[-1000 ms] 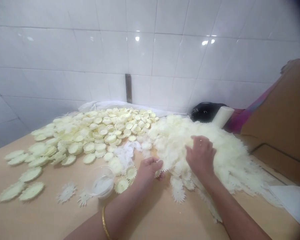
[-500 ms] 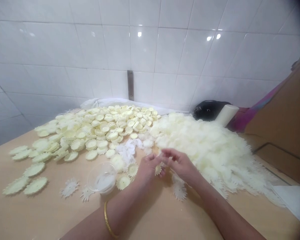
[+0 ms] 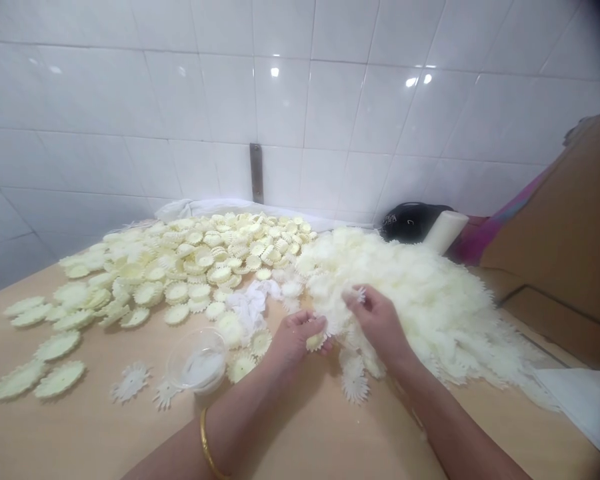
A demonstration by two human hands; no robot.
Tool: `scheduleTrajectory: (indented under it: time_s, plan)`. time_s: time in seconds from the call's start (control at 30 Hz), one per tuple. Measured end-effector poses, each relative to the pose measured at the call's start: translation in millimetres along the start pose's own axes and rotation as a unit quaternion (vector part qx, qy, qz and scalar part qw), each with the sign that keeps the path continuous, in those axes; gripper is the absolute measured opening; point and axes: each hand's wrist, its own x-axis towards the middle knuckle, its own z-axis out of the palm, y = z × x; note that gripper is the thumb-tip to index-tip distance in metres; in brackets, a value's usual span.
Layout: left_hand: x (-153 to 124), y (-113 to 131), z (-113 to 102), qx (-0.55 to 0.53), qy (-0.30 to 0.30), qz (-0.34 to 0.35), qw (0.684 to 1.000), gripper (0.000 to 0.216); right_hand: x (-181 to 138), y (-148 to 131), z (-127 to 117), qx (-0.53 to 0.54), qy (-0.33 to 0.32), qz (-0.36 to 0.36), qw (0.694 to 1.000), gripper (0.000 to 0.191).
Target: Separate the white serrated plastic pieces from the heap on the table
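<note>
Across the tan table point(image 3: 330, 433) we have pale yellow discs point(image 3: 177, 292) toward the left edge and cream-white toothed pieces point(image 3: 430, 300) toward the right, with a white cloth point(image 3: 190, 209) along the far edge. Behind, our wall tiles point(image 3: 330, 100) are glossy white in a grey-lined grid. Near the far right corner we see a black bag point(image 3: 410, 222), brown cardboard point(image 3: 560, 247) and magenta fabric point(image 3: 480, 247) streaked blue.

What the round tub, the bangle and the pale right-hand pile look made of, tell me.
Tub: probably plastic, clear and glossy; its inside shows through.
Bangle: likely gold-coloured metal, polished; it catches light.
Pile: perhaps fabric or paper, matt; its toothed pieces look thin and flimsy.
</note>
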Motion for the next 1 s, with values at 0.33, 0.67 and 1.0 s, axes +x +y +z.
scheduleTrajectory:
  time_s: [0.33,0.67,1.0]
  plan:
    - [0.2,-0.5,-0.3,0.046,0.031,0.017,0.998,0.029,-4.8,-9.8,-3.2,-0.170,0.054,-0.193,0.965,0.021]
    - [-0.3,-5.0,-3.5,0.074,0.005,0.028,0.997,0.032,-15.3,-18.5,6.8,0.217,-0.331,0.043,0.917,0.020]
    - [-2.1,3.6,1.7,-0.017,-0.019,-0.031,0.999,0.021,-9.2,-10.1,5.6,0.136,-0.152,0.051,0.978,0.028]
